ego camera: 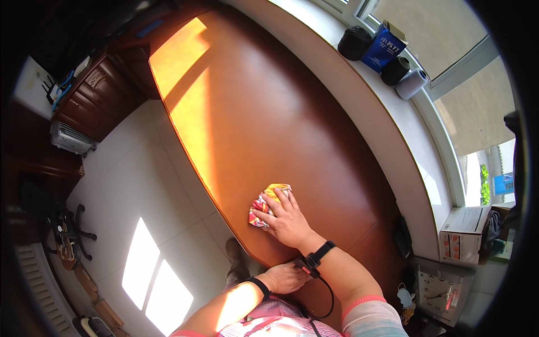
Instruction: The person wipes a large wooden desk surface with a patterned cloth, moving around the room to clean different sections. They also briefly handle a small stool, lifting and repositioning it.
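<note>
A folded cloth with a red, yellow and white pattern (260, 207) lies on the brown wooden table top (269, 139), close to its left edge. My right hand (284, 217) presses down on this cloth, fingers spread over it. Below, near the table's near edge, is my left hand (287, 278), beside my right wrist; its fingers are partly hidden by the right forearm and a small black device with a cable, so whether it holds anything does not show. Black straps sit around both wrists.
The window sill (404, 122) on the right carries cones of yarn (412, 84) and a blue box (384, 47). Further down are a cardboard box (462, 234) and a square clock (440, 290). A wheeled chair base (82, 231) and a heater (72, 138) stand at left.
</note>
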The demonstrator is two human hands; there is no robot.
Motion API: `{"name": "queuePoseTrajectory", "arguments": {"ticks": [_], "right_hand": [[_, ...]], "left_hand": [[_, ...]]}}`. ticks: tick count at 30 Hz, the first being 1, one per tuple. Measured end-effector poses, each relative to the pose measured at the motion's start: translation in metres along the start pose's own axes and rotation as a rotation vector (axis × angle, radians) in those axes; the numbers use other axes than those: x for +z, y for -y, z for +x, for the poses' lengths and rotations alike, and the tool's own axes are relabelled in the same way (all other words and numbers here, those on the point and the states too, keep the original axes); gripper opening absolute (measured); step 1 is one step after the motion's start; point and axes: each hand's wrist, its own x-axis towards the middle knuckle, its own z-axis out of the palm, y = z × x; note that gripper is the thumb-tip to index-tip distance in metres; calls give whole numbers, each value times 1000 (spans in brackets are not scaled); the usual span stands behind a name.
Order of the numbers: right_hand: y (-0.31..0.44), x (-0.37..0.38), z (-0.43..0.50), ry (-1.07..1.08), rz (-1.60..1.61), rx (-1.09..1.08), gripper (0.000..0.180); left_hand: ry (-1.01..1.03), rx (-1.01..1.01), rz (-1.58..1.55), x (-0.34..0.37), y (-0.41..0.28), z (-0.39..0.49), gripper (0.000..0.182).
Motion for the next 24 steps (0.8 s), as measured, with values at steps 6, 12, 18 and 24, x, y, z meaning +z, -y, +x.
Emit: {"name": "queuePoseTrajectory", "arguments": {"ticks": [6,12,18,24], "right_hand": [[-16,-15,-148,-9,-103,191,54],[23,11,-188,-12,-108,314,59],[46,26,-95,-54,-88,155,53],[68,39,43,-189,-77,73,47]], "left_hand": [[-77,-19,-157,-18,3,-15,36],[-240,-400,-493,-42,-2,-113,27],[-490,-853,-397,-50,17,-185,20],[-566,-1093,-371,-46,48,-208,17]]}}
